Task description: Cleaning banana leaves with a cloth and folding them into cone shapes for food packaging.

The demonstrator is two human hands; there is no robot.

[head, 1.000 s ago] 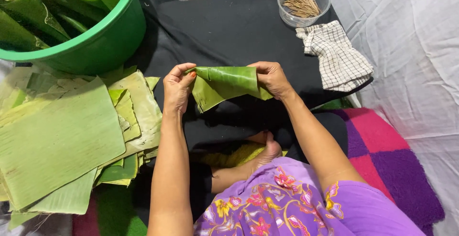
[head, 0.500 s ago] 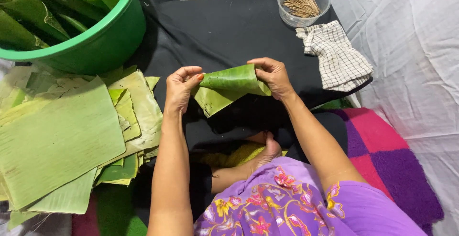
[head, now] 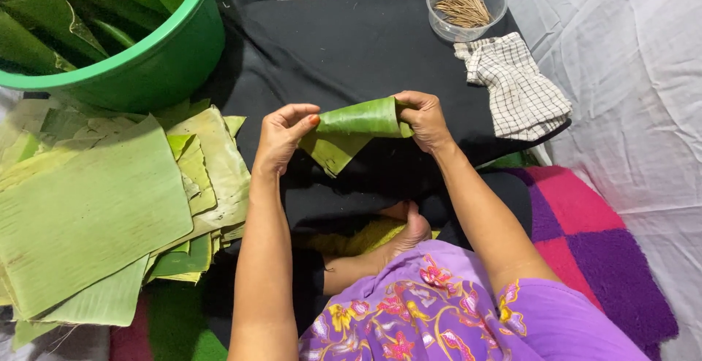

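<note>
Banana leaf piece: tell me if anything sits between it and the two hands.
Nothing visible does. The left hand and right hand both grip the rolled banana leaf piece directly, above the black cloth.

No packages, labels, signs or screens in view.
</note>
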